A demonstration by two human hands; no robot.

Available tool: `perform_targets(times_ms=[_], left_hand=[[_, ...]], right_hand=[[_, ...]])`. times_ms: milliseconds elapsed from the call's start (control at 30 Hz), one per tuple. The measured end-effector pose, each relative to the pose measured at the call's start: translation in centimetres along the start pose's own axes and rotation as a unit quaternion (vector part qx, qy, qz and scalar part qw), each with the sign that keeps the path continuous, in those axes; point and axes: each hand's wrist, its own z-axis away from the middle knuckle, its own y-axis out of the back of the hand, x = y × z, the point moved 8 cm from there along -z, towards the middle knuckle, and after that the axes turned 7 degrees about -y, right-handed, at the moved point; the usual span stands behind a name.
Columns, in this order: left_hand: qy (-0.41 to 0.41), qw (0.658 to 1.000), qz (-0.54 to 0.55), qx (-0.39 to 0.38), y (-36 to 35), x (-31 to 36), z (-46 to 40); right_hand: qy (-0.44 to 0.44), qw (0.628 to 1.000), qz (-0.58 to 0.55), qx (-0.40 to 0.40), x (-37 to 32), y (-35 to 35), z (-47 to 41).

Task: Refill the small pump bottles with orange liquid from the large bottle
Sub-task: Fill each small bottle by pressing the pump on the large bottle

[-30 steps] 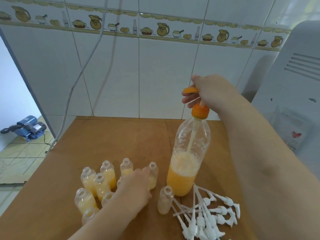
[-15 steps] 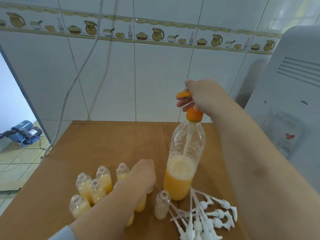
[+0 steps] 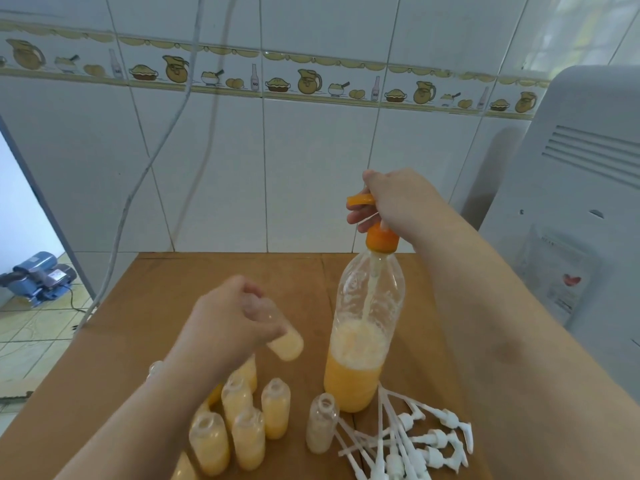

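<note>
Your left hand (image 3: 235, 317) has a small bottle (image 3: 282, 341) pinched in its grip, lifted and tilted above the cluster of filled bottles (image 3: 239, 420) on the surface (image 3: 166, 282). It looks light, thin-walled and open-mouthed, so hold it mid-body and don't squeeze. Your right hand (image 3: 391, 202) curls round the orange pump head (image 3: 362, 199) of the large bottle (image 3: 363, 327) (about a third full, likely top-heavy under pressing) — steady it upright. Loose pump tops (image 3: 415, 441) lie beside its base.

Matt brown wooden tabletop (image 3: 194, 278); clear glossy plastic large bottle (image 3: 367, 327) centre-right; smooth white plastic pump heads (image 3: 415, 441) lower right; glossy white ceramic wall tiles (image 3: 311, 161) behind.
</note>
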Motion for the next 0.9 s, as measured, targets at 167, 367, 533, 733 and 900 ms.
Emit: perform_targets(times_ms=[167,367,533,733,900], left_hand=[[0.074,0.84,0.537,0.032,1.0,-1.5,1.2],[0.185,0.679,0.709,0.039,-3.1,-1.3,2.4],[0.248,0.549,0.796,-0.058,-6.1,-0.4,3.9],[0.225,0.53,0.812,-0.092,-6.0,0.7,4.0],[0.232,0.549,0.803,-0.02,-5.5,0.2,4.0]], right_hand=[[0.017,0.999,0.028,0.005,-0.3,-0.1,0.0],[0.011,1.0,0.005,0.006,-0.3,-0.1,0.2],[0.006,1.0,-0.004,0.014,-0.1,0.3,0.2],[0.006,1.0,0.008,0.026,0.1,0.3,0.2],[0.006,1.0,0.005,0.021,-0.1,0.2,0.2]])
